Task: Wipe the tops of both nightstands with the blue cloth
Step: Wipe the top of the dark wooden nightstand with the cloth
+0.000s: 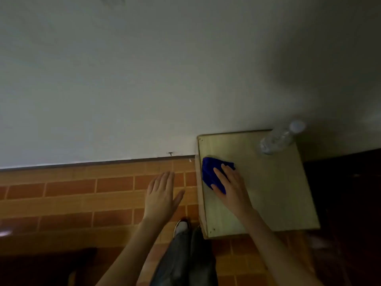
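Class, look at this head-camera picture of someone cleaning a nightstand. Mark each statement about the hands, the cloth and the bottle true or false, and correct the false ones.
1. The right hand presses the blue cloth on the nightstand top. True.
2. The left hand grips the cloth. False: it is open and empty, held over the tiled floor.
3. A clear plastic bottle is at the nightstand's far right corner. True.
4. The cloth is touching the bottle. False: bare wood lies between them.
5. The cloth lies near the nightstand's left edge. True.
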